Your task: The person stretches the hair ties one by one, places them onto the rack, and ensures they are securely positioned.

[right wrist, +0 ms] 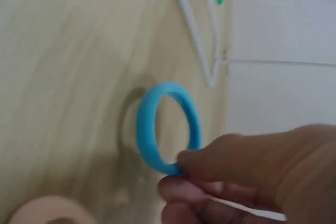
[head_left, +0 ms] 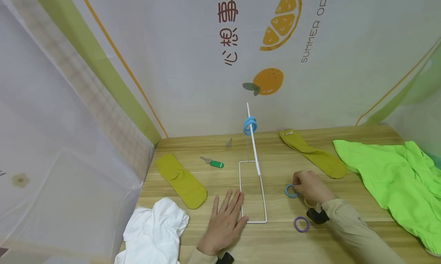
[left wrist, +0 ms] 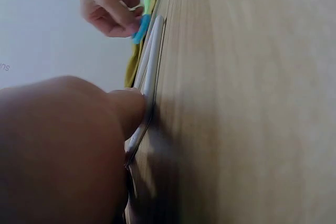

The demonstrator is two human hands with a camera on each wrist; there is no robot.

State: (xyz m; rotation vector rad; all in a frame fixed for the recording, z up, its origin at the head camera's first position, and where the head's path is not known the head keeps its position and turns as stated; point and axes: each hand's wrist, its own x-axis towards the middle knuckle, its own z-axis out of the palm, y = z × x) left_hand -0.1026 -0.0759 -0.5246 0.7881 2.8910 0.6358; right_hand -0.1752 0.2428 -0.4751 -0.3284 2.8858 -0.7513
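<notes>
Head view: right hand (head_left: 311,186) pinches a blue ring (head_left: 290,191) at its edge, just right of the white wire stand (head_left: 253,191) on the wooden table (head_left: 275,241).
Left hand (head_left: 225,222): flat, fingers straight and spread, resting on the table with its thumb against the stand's base frame.
Stand rod: slants up from the base, with blue rings on the rod (head_left: 250,125) near its top.
Loose rings: a purple ring (head_left: 301,224) and a beige ring (head_left: 310,202) lie near the right wrist.
Surroundings: two olive socks (head_left: 181,179), a green-tagged key (head_left: 214,163), a white cloth (head_left: 155,229) and a green cloth (head_left: 389,172).
Left wrist view: the thumb (left wrist: 128,109) presses against the stand's wire (left wrist: 151,72); beyond, the right hand (left wrist: 107,3) grips the blue ring (left wrist: 140,27).
Right wrist view: fingertips (right wrist: 202,163) clamp the lower edge of the blue ring (right wrist: 168,127), which stands tilted just above the tabletop, the stand's wire (right wrist: 197,24) behind and the beige ring (right wrist: 47,211) at the lower left.
</notes>
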